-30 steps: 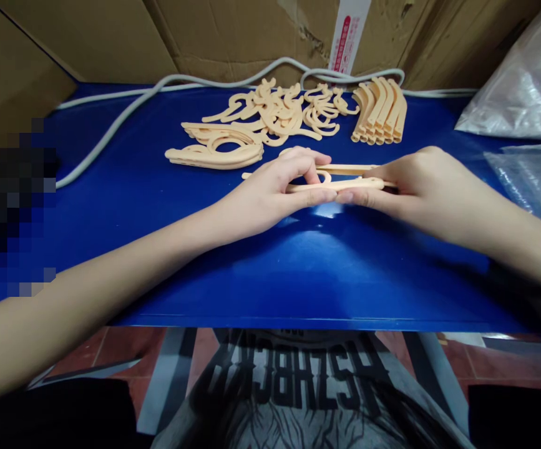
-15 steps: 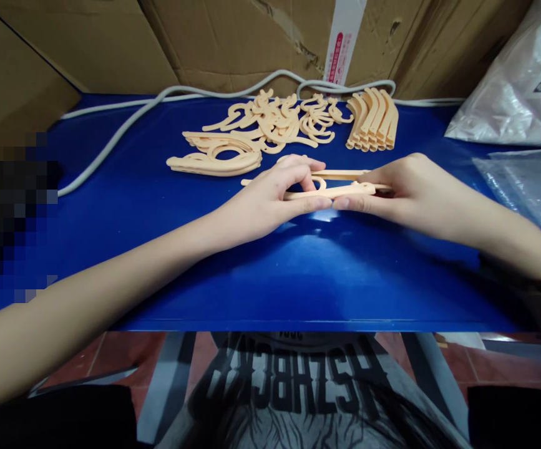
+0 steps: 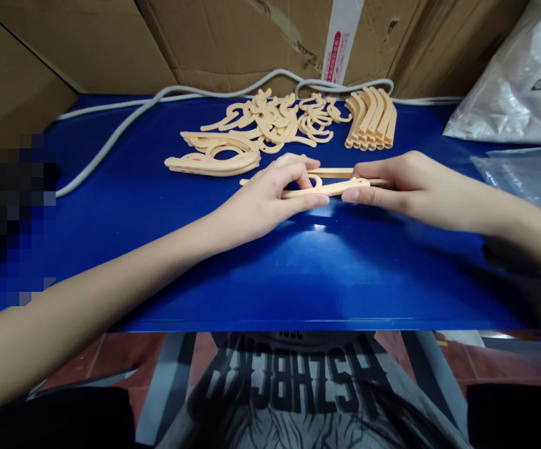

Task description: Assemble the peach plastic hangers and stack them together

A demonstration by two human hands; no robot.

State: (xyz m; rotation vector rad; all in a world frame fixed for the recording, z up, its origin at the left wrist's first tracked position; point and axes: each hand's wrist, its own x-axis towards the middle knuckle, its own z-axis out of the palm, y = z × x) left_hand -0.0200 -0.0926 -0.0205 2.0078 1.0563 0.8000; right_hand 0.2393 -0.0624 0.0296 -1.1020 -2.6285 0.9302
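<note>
Between my two hands is a beige plastic folding clothes hanger (image 3: pixel 336 188), held low over the blue table (image 3: pixel 261 280). My left hand (image 3: pixel 277 187) is closed round its left part, thumb along the near edge and fingers over the top. My right hand (image 3: pixel 394 181) pinches the right end, with the thumb in front and the fingers behind. The fingers cover parts of both ends. Just left of my left hand lies a stack of similar folded beige hangers (image 3: pixel 216 163).
Behind my hands are a loose pile of beige hook-shaped pieces (image 3: pixel 279 121) and a neat stack of curved beige arms (image 3: pixel 370 118). A grey cable (image 3: pixel 125 134) runs along the back by cardboard boxes (image 3: pixel 251 43). Plastic bags (image 3: pixel 508 87) stand at the right.
My right thumb has shifted right, away from my left thumb, opening a gap between them. The hanger remains held in both hands, and the view has moved slightly.
</note>
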